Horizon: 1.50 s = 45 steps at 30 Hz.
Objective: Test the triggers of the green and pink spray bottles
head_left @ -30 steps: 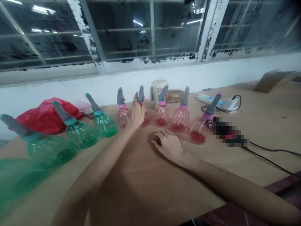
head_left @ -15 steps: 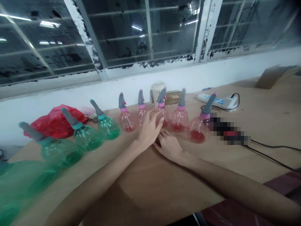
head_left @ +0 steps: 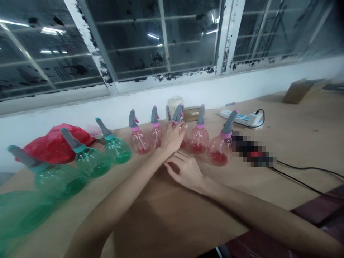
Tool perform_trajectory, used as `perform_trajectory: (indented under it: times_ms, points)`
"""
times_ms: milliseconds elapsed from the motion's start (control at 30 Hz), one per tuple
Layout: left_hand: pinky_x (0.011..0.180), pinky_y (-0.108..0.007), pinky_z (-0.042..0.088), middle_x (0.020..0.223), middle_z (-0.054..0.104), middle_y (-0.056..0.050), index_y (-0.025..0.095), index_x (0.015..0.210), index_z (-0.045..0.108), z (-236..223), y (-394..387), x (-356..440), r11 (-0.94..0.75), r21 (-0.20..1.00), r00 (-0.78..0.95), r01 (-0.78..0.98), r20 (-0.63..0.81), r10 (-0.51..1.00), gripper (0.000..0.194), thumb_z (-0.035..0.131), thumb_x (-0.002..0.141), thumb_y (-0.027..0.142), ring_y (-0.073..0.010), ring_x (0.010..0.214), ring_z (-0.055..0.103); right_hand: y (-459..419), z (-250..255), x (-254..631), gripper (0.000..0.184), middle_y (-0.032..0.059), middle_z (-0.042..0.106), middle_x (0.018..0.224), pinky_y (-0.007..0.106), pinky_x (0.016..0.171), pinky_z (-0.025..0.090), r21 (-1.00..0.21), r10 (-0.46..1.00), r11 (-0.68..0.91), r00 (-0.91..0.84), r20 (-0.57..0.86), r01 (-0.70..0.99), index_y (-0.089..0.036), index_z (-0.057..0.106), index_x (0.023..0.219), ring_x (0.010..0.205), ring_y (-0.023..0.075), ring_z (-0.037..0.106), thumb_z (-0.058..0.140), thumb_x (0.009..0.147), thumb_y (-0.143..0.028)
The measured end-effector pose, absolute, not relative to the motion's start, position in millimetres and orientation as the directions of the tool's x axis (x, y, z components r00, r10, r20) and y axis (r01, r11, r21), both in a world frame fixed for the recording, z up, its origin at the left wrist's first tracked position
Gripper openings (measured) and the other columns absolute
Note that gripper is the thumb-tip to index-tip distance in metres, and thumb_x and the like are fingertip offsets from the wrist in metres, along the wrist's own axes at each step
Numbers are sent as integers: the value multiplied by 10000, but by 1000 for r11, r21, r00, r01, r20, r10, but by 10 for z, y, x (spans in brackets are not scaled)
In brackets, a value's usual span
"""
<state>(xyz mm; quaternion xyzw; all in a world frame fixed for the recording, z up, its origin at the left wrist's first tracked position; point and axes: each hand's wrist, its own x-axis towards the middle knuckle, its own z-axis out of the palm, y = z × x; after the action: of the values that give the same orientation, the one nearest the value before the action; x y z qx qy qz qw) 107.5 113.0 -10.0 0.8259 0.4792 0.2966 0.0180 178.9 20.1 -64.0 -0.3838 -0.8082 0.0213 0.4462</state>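
A row of spray bottles stands on the brown table (head_left: 166, 215). On the left are green spray bottles (head_left: 116, 147) with teal collars; in the middle are several pink spray bottles (head_left: 197, 138) with grey triggers. My left hand (head_left: 174, 138) reaches forward, fingers wrapped round the middle pink spray bottle (head_left: 179, 122), covering its body. Just below it, my right hand (head_left: 185, 170) rests palm down on the table, fingers spread, holding nothing.
A red plastic bag (head_left: 55, 141) lies at the back left. A white cup (head_left: 174, 104) and a small brown box (head_left: 191, 114) stand behind the bottles. A power strip (head_left: 242, 118) and black cables (head_left: 303, 175) lie to the right, with a cardboard box (head_left: 301, 89) farther off.
My left hand has moved right from the second pink bottle to the middle one and closed round it. My right hand has stayed flat on the table.
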Motion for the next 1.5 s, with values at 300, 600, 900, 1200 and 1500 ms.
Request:
perform_trajectory:
  times_ms: [300, 600, 900, 1200, 1500]
  points:
    - [858, -419, 486, 1125, 512, -133, 218, 1243, 532, -58, 777, 834, -587, 187, 483, 788, 402, 777, 351, 412, 939, 344, -264, 1001, 576, 139, -519, 1815, 191, 11, 587, 696, 335, 617, 463, -177, 216, 925, -84, 973, 337, -209, 523, 899, 644, 165, 546, 565, 777, -69]
    - [921, -457, 480, 1202, 489, -125, 224, 1290, 464, -50, 92, 177, -600, 46, 542, 798, 381, 749, 422, 474, 875, 149, -269, 1087, 542, 115, -621, 1796, 312, 56, 525, 916, 402, 756, 472, -329, 352, 857, 15, 936, 396, -225, 454, 1040, 882, 216, 526, 621, 784, -159]
    - [1015, -442, 434, 1362, 468, -28, 384, 1342, 360, 47, -528, -176, -527, 291, 432, 798, 333, 838, 418, 436, 935, 324, -242, 1248, 483, 65, -813, 1679, 771, 126, 521, 1189, 578, 1003, 331, -553, 662, 732, -227, 714, 397, -215, 366, 1234, 1185, 332, 435, 735, 648, -554]
    - [1061, -460, 391, 1379, 450, -114, 247, 1291, 312, -221, -432, -267, -411, 750, 163, 518, 385, 908, 586, 631, 814, 364, -253, 1276, 459, -36, -771, 1596, 711, 126, 533, 1215, 511, 975, 397, -674, 780, 624, -272, 564, 395, -207, 419, 1187, 1165, 302, 463, 754, 642, -516]
    - [810, -435, 520, 978, 636, -41, 235, 1250, 478, 5, 88, 179, -350, 784, 100, 513, 350, 931, 597, 672, 740, 478, -241, 868, 638, -40, -747, 1596, 600, 103, 559, 1165, 498, 960, 408, -648, 775, 628, -276, 568, 430, -218, 452, 1125, 1127, 291, 507, 739, 673, -490]
